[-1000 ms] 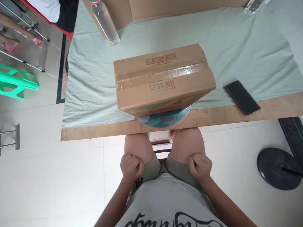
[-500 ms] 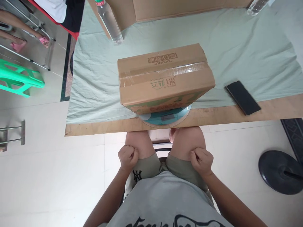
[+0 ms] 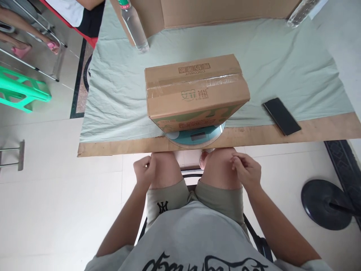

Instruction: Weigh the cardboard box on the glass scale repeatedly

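Observation:
My left hand is just above the left knee, its fingers curled into a loose fist with a small gap. Over the other knee, my right hand has bent fingers drawn loosely towards the thumb. Neither hand shows anything held. Nearest to both, on the table, a taped brown cardboard box with printed lettering rests on a round teal scale. The box covers most of the scale; its front rim and small dark display show.
A black phone lies right of the box on the green cloth. A clear bottle stands at the back left, near a large cardboard sheet. Another clear container is back right. A green stool and a seated person's legs are at left.
Both my hands have risen off the thighs and moved slightly outward and forward, with their fists loosening. The view has shifted a little; the box stays on the scale.

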The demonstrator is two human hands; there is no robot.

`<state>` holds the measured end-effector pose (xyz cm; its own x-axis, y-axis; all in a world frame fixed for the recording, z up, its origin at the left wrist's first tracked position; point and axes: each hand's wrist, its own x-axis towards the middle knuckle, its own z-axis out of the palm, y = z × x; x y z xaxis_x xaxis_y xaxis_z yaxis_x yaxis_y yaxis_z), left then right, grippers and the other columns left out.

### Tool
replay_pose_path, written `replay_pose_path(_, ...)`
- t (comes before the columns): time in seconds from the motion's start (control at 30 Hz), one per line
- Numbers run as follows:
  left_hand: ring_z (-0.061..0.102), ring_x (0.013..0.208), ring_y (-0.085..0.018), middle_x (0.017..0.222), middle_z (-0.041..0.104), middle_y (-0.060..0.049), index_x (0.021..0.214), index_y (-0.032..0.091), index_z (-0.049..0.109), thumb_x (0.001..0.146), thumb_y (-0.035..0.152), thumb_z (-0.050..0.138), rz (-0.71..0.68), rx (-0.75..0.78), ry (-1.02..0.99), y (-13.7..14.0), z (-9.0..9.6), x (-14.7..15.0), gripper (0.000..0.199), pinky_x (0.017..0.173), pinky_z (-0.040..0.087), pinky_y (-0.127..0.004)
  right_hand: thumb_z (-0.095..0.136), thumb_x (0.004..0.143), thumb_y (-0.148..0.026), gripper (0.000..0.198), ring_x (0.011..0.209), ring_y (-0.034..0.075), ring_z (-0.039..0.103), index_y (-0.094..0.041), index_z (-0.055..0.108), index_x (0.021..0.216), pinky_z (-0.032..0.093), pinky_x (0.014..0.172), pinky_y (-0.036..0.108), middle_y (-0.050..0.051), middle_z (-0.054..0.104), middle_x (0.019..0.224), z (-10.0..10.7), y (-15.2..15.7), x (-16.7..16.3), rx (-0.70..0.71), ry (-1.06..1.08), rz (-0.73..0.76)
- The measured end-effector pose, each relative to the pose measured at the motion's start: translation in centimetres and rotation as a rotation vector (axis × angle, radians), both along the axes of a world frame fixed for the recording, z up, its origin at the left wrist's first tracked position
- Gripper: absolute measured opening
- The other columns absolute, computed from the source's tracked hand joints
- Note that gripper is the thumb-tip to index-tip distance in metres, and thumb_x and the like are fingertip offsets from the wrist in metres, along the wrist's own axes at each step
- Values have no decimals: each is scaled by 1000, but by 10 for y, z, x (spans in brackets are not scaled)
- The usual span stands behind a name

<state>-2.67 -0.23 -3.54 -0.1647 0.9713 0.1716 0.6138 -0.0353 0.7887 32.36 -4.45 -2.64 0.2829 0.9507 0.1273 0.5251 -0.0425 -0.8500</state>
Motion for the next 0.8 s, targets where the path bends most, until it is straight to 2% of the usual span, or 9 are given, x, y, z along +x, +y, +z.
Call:
replay_pose_path(0.07, 22, 46, -8, 49, 19, 5, 51, 19, 22, 81, 22, 55, 42, 21, -67, 23, 16, 2, 45, 47, 19, -26, 63, 92, -50, 36, 47, 12, 59, -15, 72, 92, 51, 48, 25, 4, 71, 67, 9, 25, 1, -31, 123, -36)
replay_pose_path(0.17, 26, 51, -9, 52, 23, 4, 53, 19, 26, 83, 26, 55, 62, 55, -146, 60, 41, 6, 43, 51, 24, -26, 65, 86, -63, 47, 47, 12, 59, -16, 70, 83, 50, 48, 24, 4, 71, 68, 30, 66, -2, -21, 302, -60)
replay_pose_path(0.27, 46, 65, -13, 63, 48, 0, 62, 19, 49, 84, 28, 56, 60, 124, -288, 96, 57, 9, 25, 64, 39, -26, 63, 90, -57, 44, 53, 12, 59, -17, 64, 72, 47, 51, 24, 2, 66, 63, 47, 105, -7, 162, 302, -110)
replay_pose_path(0.33, 59, 87, -17, 87, 63, -3, 83, 21, 64, 84, 38, 60, -4, 139, -484, 119, 61, 12, 17, 79, 47, -28, 60, 93, -50, 33, 70, 14, 65, -19, 66, 81, 51, 62, 25, 2, 68, 75, 52, 127, -10, 287, 316, -131)
replay_pose_path(0.4, 61, 112, -23, 113, 66, -5, 104, 26, 67, 80, 54, 64, -125, 118, -690, 138, 62, 20, 37, 93, 49, -33, 57, 92, -50, 29, 98, 17, 68, -23, 67, 99, 55, 80, 29, 3, 71, 101, 51, 145, -14, 326, 434, -55)
replay_pose_path(0.5, 57, 128, -29, 127, 66, -6, 106, 27, 68, 74, 70, 65, -265, 102, -881, 155, 63, 40, 54, 104, 48, -40, 47, 90, -64, 46, 127, 23, 60, -26, 64, 109, 53, 102, 40, 5, 67, 124, 47, 164, -23, 258, 658, 138)
replay_pose_path(0.6, 61, 124, -31, 111, 71, -6, 93, 22, 70, 73, 71, 64, -240, 138, -985, 154, 67, 65, 54, 107, 48, -40, 42, 87, -73, 57, 135, 27, 55, -25, 65, 106, 49, 110, 46, 7, 68, 123, 48, 169, -31, 179, 733, 209)
replay_pose_path(0.67, 62, 123, -31, 102, 72, -5, 86, 20, 71, 72, 69, 66, -183, 182, -1026, 140, 70, 73, 51, 108, 48, -39, 43, 85, -76, 60, 136, 28, 53, -25, 66, 107, 50, 109, 46, 7, 68, 122, 52, 159, -31, 150, 738, 225)
replay_pose_path(0.8, 66, 115, -32, 88, 72, -5, 80, 21, 73, 69, 67, 72, -43, 114, -1029, 73, 71, 54, 46, 101, 53, -40, 38, 88, -82, 64, 129, 28, 58, -28, 68, 105, 55, 99, 44, 7, 69, 118, 65, 97, -13, 69, 606, 271)
